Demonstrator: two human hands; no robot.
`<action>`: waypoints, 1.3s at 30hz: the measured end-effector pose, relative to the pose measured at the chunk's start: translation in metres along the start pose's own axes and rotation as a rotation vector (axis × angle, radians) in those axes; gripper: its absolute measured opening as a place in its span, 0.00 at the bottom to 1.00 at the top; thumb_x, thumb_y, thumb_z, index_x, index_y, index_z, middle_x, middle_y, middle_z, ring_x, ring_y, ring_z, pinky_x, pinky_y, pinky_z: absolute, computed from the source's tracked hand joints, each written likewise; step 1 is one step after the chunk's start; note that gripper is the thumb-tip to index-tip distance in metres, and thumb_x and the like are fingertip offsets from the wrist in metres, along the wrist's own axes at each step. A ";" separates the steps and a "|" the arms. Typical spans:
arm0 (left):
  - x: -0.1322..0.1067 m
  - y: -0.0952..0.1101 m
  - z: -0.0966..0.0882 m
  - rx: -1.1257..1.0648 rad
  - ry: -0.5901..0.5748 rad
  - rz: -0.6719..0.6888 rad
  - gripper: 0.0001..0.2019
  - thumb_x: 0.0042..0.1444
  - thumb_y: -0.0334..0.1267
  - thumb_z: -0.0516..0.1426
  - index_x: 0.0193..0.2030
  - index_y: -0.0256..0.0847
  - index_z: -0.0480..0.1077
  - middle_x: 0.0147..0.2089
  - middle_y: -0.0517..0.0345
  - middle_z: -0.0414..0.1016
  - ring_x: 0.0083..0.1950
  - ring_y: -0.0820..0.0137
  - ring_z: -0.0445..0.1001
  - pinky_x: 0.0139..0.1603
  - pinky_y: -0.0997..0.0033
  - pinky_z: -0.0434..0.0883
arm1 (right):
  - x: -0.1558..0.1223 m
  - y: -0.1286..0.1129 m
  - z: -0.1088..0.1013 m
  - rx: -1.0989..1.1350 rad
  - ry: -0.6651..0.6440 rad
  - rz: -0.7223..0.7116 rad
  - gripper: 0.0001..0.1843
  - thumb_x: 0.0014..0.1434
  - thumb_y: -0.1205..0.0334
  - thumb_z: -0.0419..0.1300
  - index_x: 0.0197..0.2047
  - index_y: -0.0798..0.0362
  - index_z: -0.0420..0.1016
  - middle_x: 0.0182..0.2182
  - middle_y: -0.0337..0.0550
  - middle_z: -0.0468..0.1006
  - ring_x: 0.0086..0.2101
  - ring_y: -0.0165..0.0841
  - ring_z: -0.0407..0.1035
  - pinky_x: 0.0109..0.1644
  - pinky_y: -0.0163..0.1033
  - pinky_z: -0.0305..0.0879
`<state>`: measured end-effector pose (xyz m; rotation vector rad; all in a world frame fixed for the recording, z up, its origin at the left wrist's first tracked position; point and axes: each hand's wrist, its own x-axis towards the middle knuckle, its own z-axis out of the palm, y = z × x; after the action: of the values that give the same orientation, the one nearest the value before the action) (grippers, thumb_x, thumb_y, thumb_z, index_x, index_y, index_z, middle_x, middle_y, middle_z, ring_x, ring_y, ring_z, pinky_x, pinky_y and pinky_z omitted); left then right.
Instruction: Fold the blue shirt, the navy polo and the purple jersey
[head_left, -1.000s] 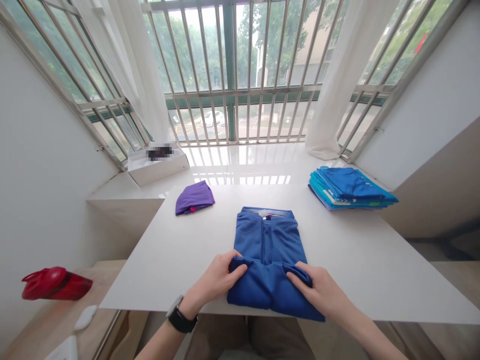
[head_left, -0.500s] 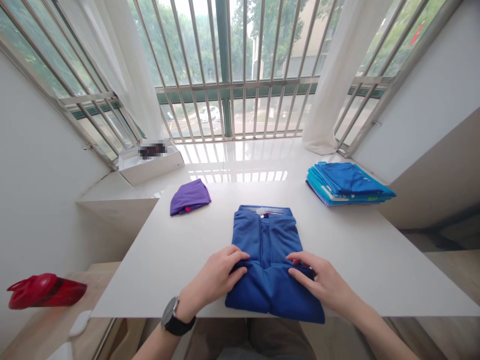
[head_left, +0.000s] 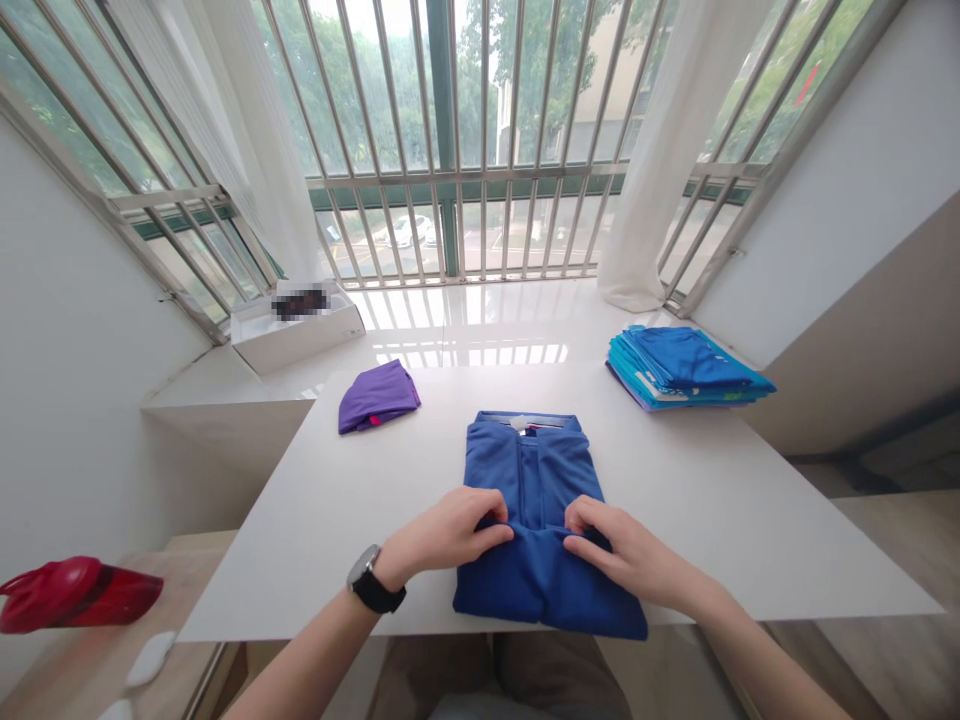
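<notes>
A folded blue shirt [head_left: 551,580] lies at the table's near edge, its collar pointing away from me and a placket down its middle. My left hand [head_left: 459,528], with a black watch [head_left: 373,580] on the wrist, has its fingers curled on the left of the cloth, pinching a crosswise fold. Opposite it, my right hand [head_left: 634,550] is likewise closed on the fold at the right. The lower part of the shirt bunches up slightly between the hands. Some fingertips are hidden in the fabric.
A purple folded cloth [head_left: 379,393] lies on the white table [head_left: 345,530] at left. A pile of blue folded clothes [head_left: 686,365] stands at the far right. On the sill sits a white box [head_left: 300,343]; a red bottle [head_left: 82,595] lies lower left.
Both hands have moved inward toward the shirt's middle, and their fingers have curled in and gathered the fabric. The view has shifted slightly.
</notes>
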<state>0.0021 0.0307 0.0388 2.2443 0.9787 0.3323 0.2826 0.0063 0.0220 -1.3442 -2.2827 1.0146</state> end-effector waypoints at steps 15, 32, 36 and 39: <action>0.012 0.017 0.015 0.323 0.056 -0.043 0.07 0.64 0.41 0.54 0.39 0.42 0.70 0.36 0.54 0.76 0.39 0.63 0.74 0.39 0.67 0.67 | 0.012 -0.007 -0.001 -0.065 -0.012 0.052 0.09 0.62 0.52 0.58 0.42 0.48 0.71 0.38 0.39 0.78 0.37 0.35 0.71 0.42 0.39 0.65; 0.002 0.002 0.027 0.324 0.294 0.190 0.09 0.68 0.34 0.49 0.47 0.43 0.70 0.51 0.51 0.74 0.51 0.63 0.71 0.53 0.60 0.70 | -0.002 0.007 0.017 -0.314 0.366 -0.278 0.08 0.66 0.63 0.56 0.47 0.48 0.73 0.48 0.47 0.76 0.49 0.40 0.71 0.54 0.47 0.69; -0.020 0.015 0.024 0.313 0.168 0.297 0.16 0.69 0.43 0.49 0.59 0.42 0.66 0.60 0.47 0.71 0.62 0.60 0.68 0.63 0.57 0.66 | -0.023 0.010 0.022 -0.424 0.239 -0.474 0.23 0.65 0.55 0.58 0.62 0.50 0.67 0.57 0.52 0.74 0.57 0.44 0.66 0.61 0.50 0.65; -0.034 0.014 0.023 0.326 -0.014 0.295 0.36 0.63 0.58 0.52 0.71 0.38 0.53 0.71 0.41 0.58 0.71 0.53 0.57 0.71 0.50 0.56 | -0.033 0.015 0.022 -0.480 0.020 -0.462 0.43 0.62 0.43 0.58 0.72 0.54 0.51 0.67 0.56 0.61 0.64 0.49 0.57 0.66 0.55 0.59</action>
<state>-0.0030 -0.0117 0.0311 2.6930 0.7336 0.3007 0.2962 -0.0261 -0.0007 -0.8801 -2.7439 0.3141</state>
